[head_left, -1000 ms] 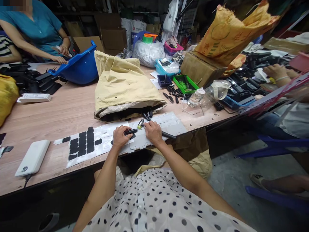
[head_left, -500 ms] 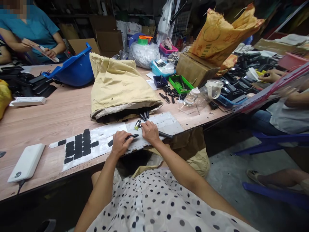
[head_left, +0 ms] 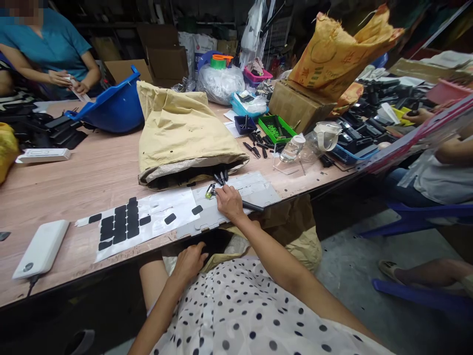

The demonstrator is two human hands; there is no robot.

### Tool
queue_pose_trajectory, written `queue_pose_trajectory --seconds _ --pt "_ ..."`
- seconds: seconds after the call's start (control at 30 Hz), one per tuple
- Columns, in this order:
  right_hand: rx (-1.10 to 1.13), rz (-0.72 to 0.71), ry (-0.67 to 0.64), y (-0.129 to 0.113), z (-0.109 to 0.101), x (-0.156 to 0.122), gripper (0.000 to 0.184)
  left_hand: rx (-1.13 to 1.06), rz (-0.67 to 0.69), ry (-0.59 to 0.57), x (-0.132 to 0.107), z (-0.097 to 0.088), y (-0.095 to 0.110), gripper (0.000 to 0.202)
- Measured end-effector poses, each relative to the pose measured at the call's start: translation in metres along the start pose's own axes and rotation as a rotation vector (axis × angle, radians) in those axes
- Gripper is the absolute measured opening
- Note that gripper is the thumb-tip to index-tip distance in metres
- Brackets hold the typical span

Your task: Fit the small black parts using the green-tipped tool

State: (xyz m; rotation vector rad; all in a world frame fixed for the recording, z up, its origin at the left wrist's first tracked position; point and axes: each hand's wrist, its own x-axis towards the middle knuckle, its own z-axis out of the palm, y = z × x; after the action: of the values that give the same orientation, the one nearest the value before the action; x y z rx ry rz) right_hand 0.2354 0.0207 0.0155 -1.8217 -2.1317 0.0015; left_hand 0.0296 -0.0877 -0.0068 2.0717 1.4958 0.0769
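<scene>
My right hand (head_left: pixel 229 202) rests on the grey board (head_left: pixel 258 185), closed around a small hammer. The hammer's metal head with a yellow-green face (head_left: pixel 210 191) shows left of the fingers, and its black handle (head_left: pixel 253 206) sticks out to the right. Below the table edge, my left hand (head_left: pixel 190 261) is over the dark mouth of a sack (head_left: pixel 236 245) on my lap. Its fingers stretch forward, with the thumb apart and no object visible in them. Several black pen-like parts (head_left: pixel 221 176) lie at the opening of the tan sack (head_left: pixel 185 128).
A white sheet (head_left: pixel 155 209) carries black rounded stickers (head_left: pixel 120 222). A white power bank (head_left: pixel 40 249) lies at left. Behind are a blue basin (head_left: pixel 111 108), a green tray (head_left: pixel 277 129) and a clear bottle (head_left: pixel 293 149). Co-workers sit far left and right.
My left hand has moved down off the board to the lap sack; the black pen-like part it held is out of sight. My right hand stays on the hammer.
</scene>
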Motion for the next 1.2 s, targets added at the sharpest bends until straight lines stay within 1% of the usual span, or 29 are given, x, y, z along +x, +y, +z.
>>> queue_pose_trajectory --seconds 0.07,0.13,0.17,0.23,0.27,0.33,0.4,0.47,0.5,0.53,0.6,0.67,0.73,0.83,0.9,0.97,1.03,1.1,1.2 --pt "0.0 -0.001 -0.004 0.0 0.0 0.0 0.029 -0.099 0.057 -0.072 0.004 -0.015 0.009 0.018" --pt "0.001 0.0 -0.013 -0.001 -0.001 0.0 0.03 -0.233 0.11 -0.085 0.016 -0.035 0.023 0.02" --pt "0.001 0.002 -0.017 -0.002 -0.002 0.0 0.03 -0.284 0.117 -0.038 0.026 -0.047 0.031 0.023" --pt "-0.001 0.007 -0.023 -0.003 -0.004 0.0 0.03 -0.314 0.108 0.141 0.055 -0.068 0.045 0.027" --pt "-0.002 0.009 -0.025 -0.004 -0.004 0.0 0.029 -0.305 0.084 0.238 0.073 -0.077 0.05 0.027" --pt "-0.007 0.01 -0.029 -0.005 -0.005 0.0 0.029 -0.267 -0.007 0.408 0.113 -0.091 0.057 0.028" --pt "-0.012 0.006 -0.031 -0.005 -0.006 0.0 0.027 -0.232 -0.108 0.525 0.15 -0.099 0.062 0.03" --pt "-0.016 -0.002 -0.027 -0.005 -0.006 0.0 0.026 -0.207 -0.207 0.575 0.178 -0.103 0.067 0.033" --pt "-0.017 -0.007 -0.022 -0.006 -0.005 0.0 0.025 -0.199 -0.256 0.573 0.189 -0.104 0.069 0.034" --pt "-0.017 -0.011 -0.016 -0.006 -0.005 0.0 0.025 -0.193 -0.298 0.557 0.196 -0.106 0.071 0.034" --pt "-0.014 -0.017 -0.008 -0.006 -0.004 0.0 0.025 -0.185 -0.353 0.516 0.204 -0.108 0.075 0.033" --pt "-0.01 -0.014 -0.008 -0.007 -0.004 0.001 0.025 -0.173 -0.367 0.501 0.202 -0.11 0.074 0.031" --pt "-0.005 -0.003 -0.012 -0.007 -0.003 0.001 0.025 -0.166 -0.35 0.522 0.192 -0.112 0.069 0.028" --pt "0.009 -0.001 -0.003 -0.006 -0.003 0.001 0.025 -0.208 -0.292 0.564 0.165 -0.11 0.054 0.021" --pt "0.015 -0.012 0.008 -0.005 -0.002 0.001 0.026 -0.288 -0.288 0.584 0.142 -0.105 0.043 0.019" --pt "0.016 -0.02 0.011 -0.003 -0.001 0.0 0.026 -0.383 -0.344 0.58 0.121 -0.099 0.033 0.017" --pt "0.015 -0.019 0.007 -0.001 0.0 0.0 0.026 -0.451 -0.422 0.551 0.105 -0.093 0.028 0.016" --pt "0.014 -0.015 0.002 0.0 0.0 0.0 0.026 -0.463 -0.476 0.534 0.095 -0.087 0.026 0.017" --pt "0.014 -0.017 0.004 0.0 0.0 0.001 0.026 -0.417 -0.479 0.546 0.09 -0.082 0.027 0.027"
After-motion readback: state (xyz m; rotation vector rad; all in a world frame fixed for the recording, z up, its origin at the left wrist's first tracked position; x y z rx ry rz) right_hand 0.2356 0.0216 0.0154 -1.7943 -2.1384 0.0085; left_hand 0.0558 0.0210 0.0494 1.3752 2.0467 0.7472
